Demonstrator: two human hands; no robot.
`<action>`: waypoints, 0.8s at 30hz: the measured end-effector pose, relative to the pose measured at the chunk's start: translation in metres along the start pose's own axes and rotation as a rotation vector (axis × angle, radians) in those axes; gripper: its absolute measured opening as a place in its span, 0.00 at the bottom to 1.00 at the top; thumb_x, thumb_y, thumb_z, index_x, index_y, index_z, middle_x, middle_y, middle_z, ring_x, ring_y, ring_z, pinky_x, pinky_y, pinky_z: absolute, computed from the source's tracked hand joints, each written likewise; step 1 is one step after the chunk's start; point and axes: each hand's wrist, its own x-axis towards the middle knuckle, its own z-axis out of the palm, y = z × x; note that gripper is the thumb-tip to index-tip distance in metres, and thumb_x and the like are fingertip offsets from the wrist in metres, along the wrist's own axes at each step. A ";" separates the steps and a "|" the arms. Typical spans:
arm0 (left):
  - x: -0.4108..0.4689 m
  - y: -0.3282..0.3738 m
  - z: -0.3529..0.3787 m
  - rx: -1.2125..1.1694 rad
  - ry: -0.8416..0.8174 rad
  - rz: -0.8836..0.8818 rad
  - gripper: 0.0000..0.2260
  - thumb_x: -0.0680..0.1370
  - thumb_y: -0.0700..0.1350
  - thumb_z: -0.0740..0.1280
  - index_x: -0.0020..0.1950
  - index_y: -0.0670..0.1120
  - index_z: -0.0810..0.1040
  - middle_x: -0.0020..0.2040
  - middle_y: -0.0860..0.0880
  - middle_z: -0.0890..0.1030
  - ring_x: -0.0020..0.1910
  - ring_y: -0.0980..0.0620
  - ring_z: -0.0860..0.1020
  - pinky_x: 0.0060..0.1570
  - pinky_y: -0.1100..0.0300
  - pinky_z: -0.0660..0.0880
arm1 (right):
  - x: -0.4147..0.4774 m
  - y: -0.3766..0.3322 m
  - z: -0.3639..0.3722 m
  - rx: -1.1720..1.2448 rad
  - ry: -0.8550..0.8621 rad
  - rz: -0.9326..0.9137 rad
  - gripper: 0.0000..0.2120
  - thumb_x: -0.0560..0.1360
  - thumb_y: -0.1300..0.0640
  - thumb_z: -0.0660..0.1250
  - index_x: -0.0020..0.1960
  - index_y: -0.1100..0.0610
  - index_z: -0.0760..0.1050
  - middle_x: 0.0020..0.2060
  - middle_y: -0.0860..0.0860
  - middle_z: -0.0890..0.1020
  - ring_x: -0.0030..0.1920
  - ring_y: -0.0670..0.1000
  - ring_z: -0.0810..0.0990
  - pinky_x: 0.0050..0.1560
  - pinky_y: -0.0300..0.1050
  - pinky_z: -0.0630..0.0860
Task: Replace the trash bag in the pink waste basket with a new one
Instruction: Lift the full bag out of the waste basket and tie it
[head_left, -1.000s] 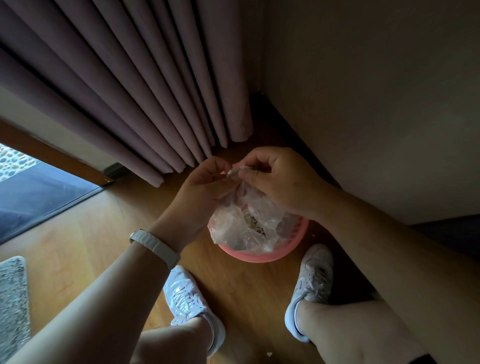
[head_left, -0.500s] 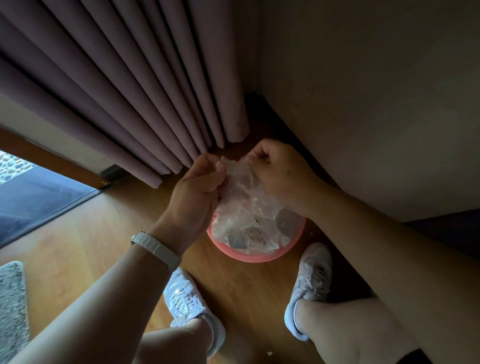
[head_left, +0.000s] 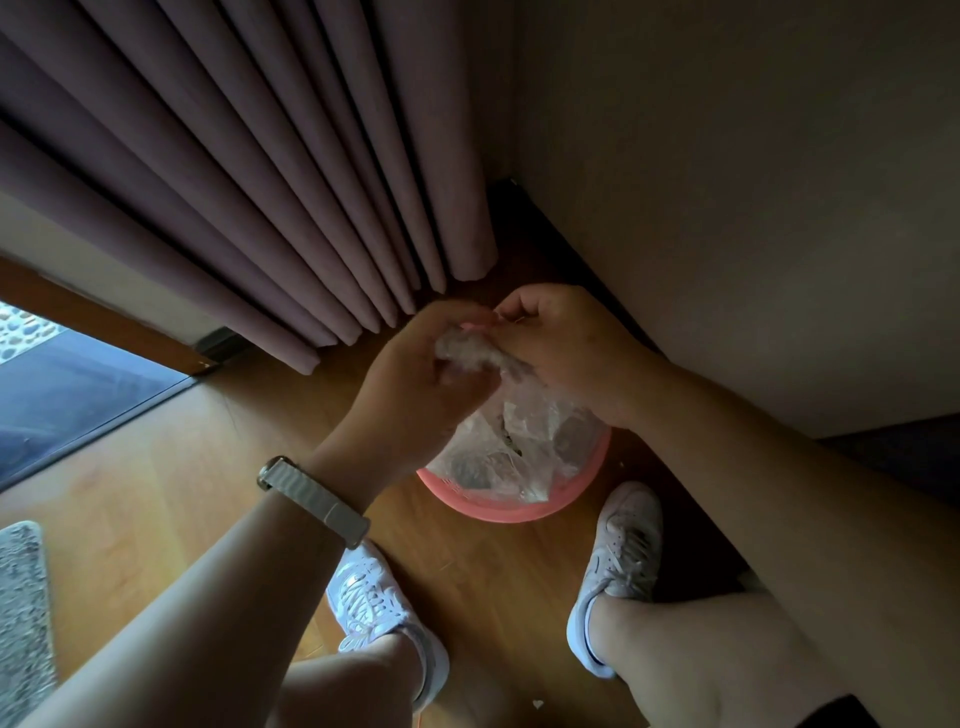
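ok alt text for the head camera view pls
A person's left hand and right hand grip the gathered top of a clear plastic trash bag sitting in a round pink waste basket on a wooden floor beside mauve curtains.

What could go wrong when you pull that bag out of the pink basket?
The bag looks thin. The left hand and right hand both grip its bunched top, so a hard tug might rip it and spill trash on the floor. The bag's lower part sits in the basket, so the basket might lift with it or tip over. If the top is not closed tight, bits could fall out.
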 end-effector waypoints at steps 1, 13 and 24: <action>-0.001 0.000 0.000 0.076 0.023 0.031 0.16 0.74 0.37 0.72 0.57 0.52 0.77 0.48 0.49 0.83 0.47 0.49 0.82 0.46 0.52 0.80 | 0.000 0.000 0.000 0.016 -0.011 0.003 0.06 0.75 0.53 0.70 0.47 0.56 0.80 0.30 0.46 0.82 0.30 0.41 0.79 0.30 0.32 0.72; 0.000 -0.006 -0.002 0.456 0.198 0.141 0.10 0.74 0.44 0.72 0.54 0.51 0.81 0.46 0.61 0.81 0.44 0.67 0.78 0.42 0.75 0.70 | -0.002 0.001 -0.003 -0.154 -0.041 -0.088 0.14 0.73 0.47 0.70 0.56 0.48 0.74 0.43 0.46 0.82 0.44 0.43 0.81 0.42 0.35 0.78; -0.001 -0.004 -0.006 0.386 0.193 0.115 0.08 0.75 0.41 0.72 0.50 0.51 0.79 0.43 0.53 0.82 0.40 0.56 0.79 0.37 0.68 0.74 | 0.000 0.004 0.001 -0.381 -0.127 -0.130 0.05 0.74 0.57 0.70 0.44 0.47 0.76 0.42 0.43 0.74 0.36 0.38 0.74 0.34 0.30 0.68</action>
